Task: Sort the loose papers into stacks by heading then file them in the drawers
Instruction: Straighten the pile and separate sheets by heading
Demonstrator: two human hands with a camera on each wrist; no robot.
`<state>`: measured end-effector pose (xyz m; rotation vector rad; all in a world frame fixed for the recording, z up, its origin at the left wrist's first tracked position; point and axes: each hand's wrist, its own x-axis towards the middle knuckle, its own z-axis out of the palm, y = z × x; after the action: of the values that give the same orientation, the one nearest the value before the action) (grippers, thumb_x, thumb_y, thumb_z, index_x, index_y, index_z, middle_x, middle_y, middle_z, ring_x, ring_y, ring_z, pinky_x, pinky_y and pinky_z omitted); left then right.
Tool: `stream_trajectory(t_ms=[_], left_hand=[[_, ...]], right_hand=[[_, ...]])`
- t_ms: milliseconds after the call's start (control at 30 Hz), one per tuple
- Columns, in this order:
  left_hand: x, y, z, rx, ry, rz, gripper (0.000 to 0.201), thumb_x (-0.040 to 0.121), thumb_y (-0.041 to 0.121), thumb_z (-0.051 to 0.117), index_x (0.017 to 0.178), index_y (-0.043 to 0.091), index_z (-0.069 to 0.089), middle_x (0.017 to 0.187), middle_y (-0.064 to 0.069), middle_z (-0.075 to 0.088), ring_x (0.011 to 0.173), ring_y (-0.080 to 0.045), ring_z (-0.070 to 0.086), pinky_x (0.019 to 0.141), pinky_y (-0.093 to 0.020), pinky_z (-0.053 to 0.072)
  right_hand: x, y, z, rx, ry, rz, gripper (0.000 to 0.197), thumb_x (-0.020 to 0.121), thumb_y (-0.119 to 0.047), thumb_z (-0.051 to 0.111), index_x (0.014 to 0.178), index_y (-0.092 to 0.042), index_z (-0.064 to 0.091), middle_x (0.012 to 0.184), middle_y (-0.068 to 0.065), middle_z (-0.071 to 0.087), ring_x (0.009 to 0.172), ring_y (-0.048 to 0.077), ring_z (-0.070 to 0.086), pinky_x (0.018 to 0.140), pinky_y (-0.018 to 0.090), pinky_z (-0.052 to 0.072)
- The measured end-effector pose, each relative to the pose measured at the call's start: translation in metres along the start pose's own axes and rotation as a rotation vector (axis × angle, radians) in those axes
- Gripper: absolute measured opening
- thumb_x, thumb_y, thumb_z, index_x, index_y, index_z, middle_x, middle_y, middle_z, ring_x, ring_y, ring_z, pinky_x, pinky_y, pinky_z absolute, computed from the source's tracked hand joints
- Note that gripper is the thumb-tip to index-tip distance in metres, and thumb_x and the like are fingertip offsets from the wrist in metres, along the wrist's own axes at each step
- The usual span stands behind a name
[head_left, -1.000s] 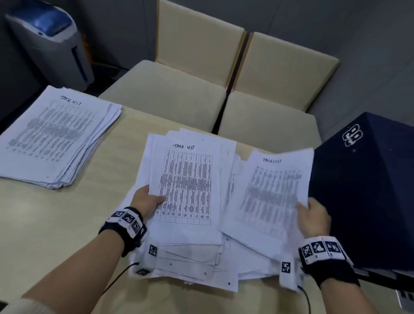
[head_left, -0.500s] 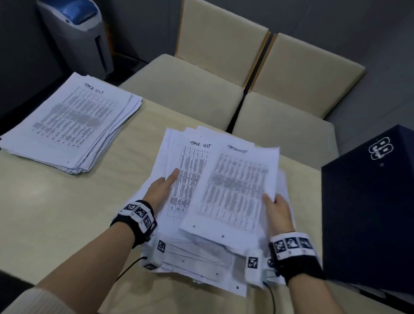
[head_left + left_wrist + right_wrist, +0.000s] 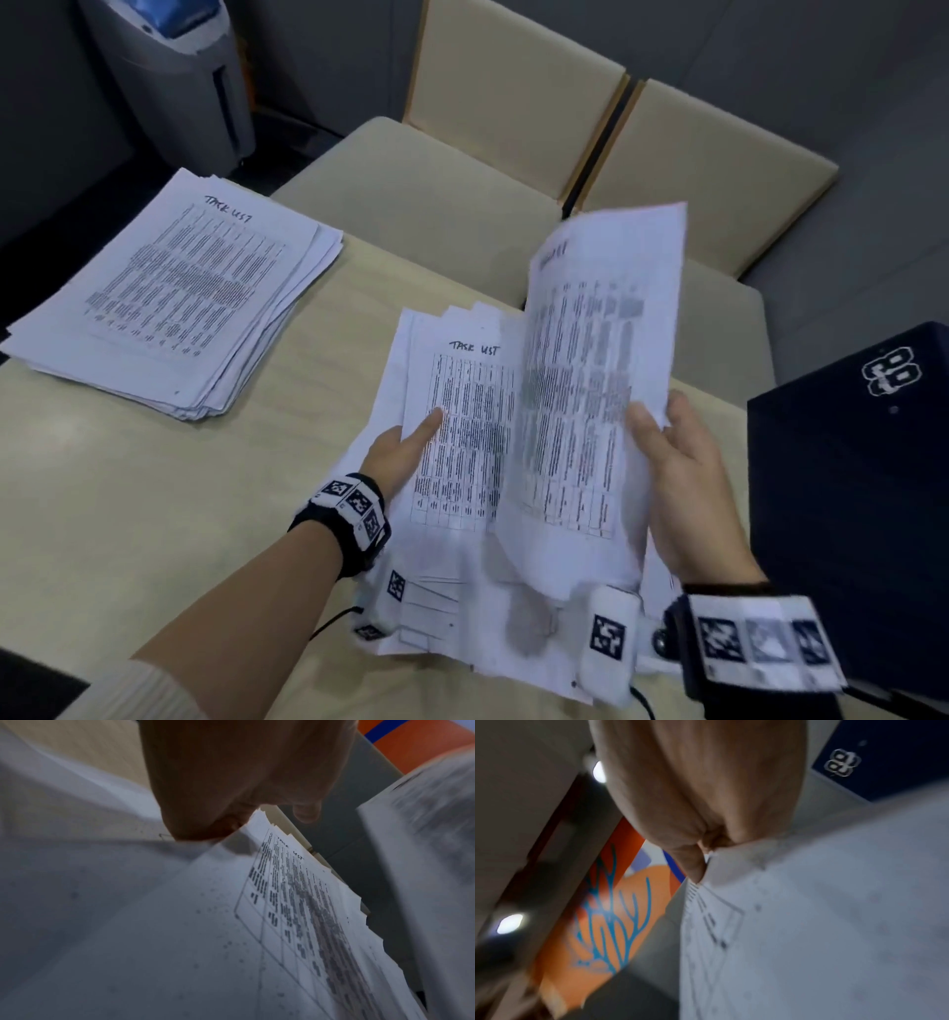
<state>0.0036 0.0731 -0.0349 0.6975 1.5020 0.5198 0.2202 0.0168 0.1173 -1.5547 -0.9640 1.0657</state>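
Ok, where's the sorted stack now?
Head view: the sorted stack lies on the table's far left, near the grey machine, apart from the loose pile.

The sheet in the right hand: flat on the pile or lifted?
Lifted: the sheet stands tilted above the pile, its edge held by the right hand.

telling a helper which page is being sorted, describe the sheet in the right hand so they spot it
On the pale table, find the loose pile beside the dark blue box. Above it one sheet stands raised and curved, pinched by the right hand. All other sheets lie in stacks.
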Motion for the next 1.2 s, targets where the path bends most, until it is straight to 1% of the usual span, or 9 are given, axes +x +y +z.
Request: stream_trajectory(t_ms=[133,167,233,300,367,533,833,1033,1200], left_hand=[[-0.002,0.006,-0.008,-0.064,-0.029,0.046,0.038,0.097,0.037,0.056,0.094,-0.001,0.058,0.103,-0.018,0.062,0.077,-0.017,0.052,0.07,-0.02,0.044],[-0.002,0.008,-0.009,-0.074,-0.053,0.035,0.052,0.101,0.042,0.048,0.107,-0.007,0.061,0.116,-0.029,0.062,0.084,-0.023,0.059,0.078,-0.023,0.047],[-0.002,0.009,-0.012,-0.12,-0.111,-0.014,0.072,0.094,0.07,0.031,0.14,0.019,0.052,0.14,-0.005,0.054,0.122,-0.026,0.055,0.109,-0.039,0.038],[-0.004,0.012,-0.013,-0.14,-0.192,-0.003,0.069,0.083,0.085,0.027,0.131,0.04,0.049,0.134,0.017,0.048,0.127,-0.014,0.049,0.114,-0.041,0.032],[-0.003,0.012,-0.013,-0.095,-0.209,0.012,0.083,0.072,0.089,0.046,0.134,0.034,0.053,0.139,0.014,0.051,0.127,-0.016,0.052,0.113,-0.044,0.035],[-0.015,0.014,0.005,0.177,-0.082,0.306,0.073,0.083,0.003,0.074,0.144,0.019,0.037,0.132,0.007,0.05,0.123,-0.013,0.049,0.093,-0.025,0.036],[-0.032,0.046,0.026,0.069,-0.414,0.391,0.032,0.067,-0.015,0.075,0.072,0.016,0.072,0.069,0.004,0.068,0.069,-0.02,0.061,0.064,-0.028,0.05],[-0.026,0.032,0.037,0.109,-0.359,0.436,0.019,0.074,0.019,0.085,0.074,0.015,0.067,0.066,0.006,0.063,0.056,-0.013,0.056,0.055,-0.024,0.047],[-0.011,0.015,0.027,0.408,-0.116,0.462,0.043,0.07,0.044,0.085,0.097,0.019,0.065,0.095,0.006,0.067,0.084,-0.016,0.065,0.079,-0.035,0.055]], right_hand=[[0.016,0.034,-0.008,0.061,0.056,0.135,0.023,0.105,-0.015,0.044,0.123,-0.014,0.058,0.123,0.007,0.068,0.111,0.023,0.066,0.098,0.043,0.049],[0.024,0.056,-0.01,-0.044,0.093,0.195,0.021,0.104,-0.016,0.045,0.119,-0.015,0.059,0.122,0.008,0.067,0.107,0.022,0.065,0.098,0.043,0.048],[0.034,0.096,-0.01,-0.26,0.1,0.342,0.022,0.104,-0.02,0.045,0.118,-0.011,0.059,0.116,0.009,0.063,0.097,0.024,0.059,0.088,0.038,0.045],[0.036,0.127,-0.009,-0.456,0.061,0.464,0.037,0.104,-0.028,0.044,0.132,-0.006,0.052,0.13,0.014,0.057,0.114,0.028,0.056,0.096,0.04,0.044],[0.031,0.142,-0.004,-0.479,0.024,0.516,0.047,0.103,-0.036,0.044,0.142,-0.008,0.042,0.151,0.011,0.039,0.134,0.029,0.043,0.111,0.044,0.035],[0.025,0.132,0.01,-0.255,0.025,0.545,0.064,0.096,-0.045,0.057,0.147,-0.014,0.035,0.156,0.004,0.033,0.14,0.022,0.036,0.112,0.037,0.03],[0.005,0.145,-0.023,0.533,0.273,0.6,0.098,0.068,-0.037,0.091,0.149,-0.017,0.038,0.135,0.017,0.06,0.117,0.038,0.062,0.093,0.062,0.05],[-0.004,0.132,-0.023,0.53,0.147,0.501,0.05,0.091,-0.029,0.069,0.136,-0.013,0.053,0.116,0.018,0.071,0.1,0.038,0.071,0.07,0.048,0.059],[-0.013,0.14,-0.044,0.357,0.198,0.487,0.029,0.093,-0.022,0.065,0.117,-0.006,0.064,0.099,0.016,0.075,0.088,0.029,0.074,0.065,0.038,0.059]])
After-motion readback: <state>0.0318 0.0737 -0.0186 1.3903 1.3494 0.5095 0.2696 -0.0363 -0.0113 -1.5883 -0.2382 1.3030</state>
